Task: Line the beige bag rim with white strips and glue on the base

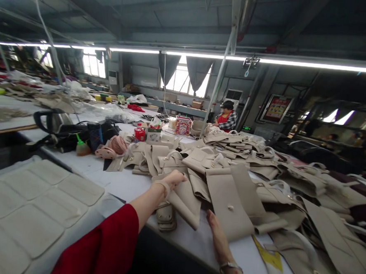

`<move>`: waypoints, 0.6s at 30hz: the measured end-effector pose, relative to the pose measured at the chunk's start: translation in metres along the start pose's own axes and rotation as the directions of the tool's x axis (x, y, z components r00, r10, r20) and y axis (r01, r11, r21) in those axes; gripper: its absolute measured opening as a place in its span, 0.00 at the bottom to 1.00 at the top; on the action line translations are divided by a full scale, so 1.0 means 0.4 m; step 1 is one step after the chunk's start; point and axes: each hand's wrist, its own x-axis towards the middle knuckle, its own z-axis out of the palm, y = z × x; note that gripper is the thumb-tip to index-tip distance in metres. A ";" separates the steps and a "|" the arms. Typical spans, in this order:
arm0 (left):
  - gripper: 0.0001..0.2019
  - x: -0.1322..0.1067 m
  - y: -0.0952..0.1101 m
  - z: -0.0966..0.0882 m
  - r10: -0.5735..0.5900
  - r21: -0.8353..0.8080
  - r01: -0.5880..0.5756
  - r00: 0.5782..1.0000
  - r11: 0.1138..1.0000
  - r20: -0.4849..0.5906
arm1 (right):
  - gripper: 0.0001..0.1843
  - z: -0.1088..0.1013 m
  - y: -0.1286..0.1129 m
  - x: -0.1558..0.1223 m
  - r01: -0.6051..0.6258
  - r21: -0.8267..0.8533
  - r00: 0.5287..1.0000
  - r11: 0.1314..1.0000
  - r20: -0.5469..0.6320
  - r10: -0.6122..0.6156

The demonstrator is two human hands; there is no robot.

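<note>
My left hand (pixel 174 179) is closed on a beige leather bag piece (pixel 185 199), whose folded panel slants toward the table's front edge. A pale strap (pixel 165 187) loops across that wrist. My right hand (pixel 217 228) has its fingers stretched out along the lower left edge of another beige bag panel (pixel 228 202) with a small metal stud. Part of this hand is hidden, and I cannot tell whether it touches the panel. Below my left hand lies a small stack of beige flaps (pixel 165 216) with metal fittings.
Beige bag pieces (pixel 232 142) are heaped along the right and back. Pale panels (pixel 33 206) lie at left. A pink fan (pixel 116 145), kettle (pixel 55 123), oil bottle (pixel 82 147) and red-labelled bottle (pixel 139 132) stand behind. A pole (pixel 217 85) rises near a co-worker (pixel 227 117).
</note>
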 end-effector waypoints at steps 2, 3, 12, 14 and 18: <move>0.11 -0.032 0.020 -0.050 0.043 -0.091 -0.039 0.998 0.995 0.039 | 0.53 -0.008 -0.004 0.001 -0.024 0.089 1.000 0.996 0.001 0.024; 0.10 -0.053 0.028 -0.073 0.076 -0.135 -0.068 0.996 0.989 0.051 | 0.54 -0.006 -0.012 -0.002 -0.038 0.128 0.999 0.991 0.007 0.037; 0.14 -0.335 -0.013 -0.159 0.238 -0.369 -0.223 0.971 0.902 -0.005 | 0.41 0.139 -0.259 -0.159 -0.273 0.508 0.947 0.817 0.292 0.135; 0.13 -0.417 -0.044 -0.160 0.262 -0.453 -0.220 0.965 0.864 0.030 | 0.37 0.170 -0.325 -0.212 -0.294 0.618 0.936 0.730 0.339 0.090; 0.18 -0.576 -0.116 -0.141 0.205 -0.764 0.038 0.954 0.644 0.220 | 0.32 0.191 -0.409 -0.321 -0.259 0.745 0.946 0.614 0.324 0.006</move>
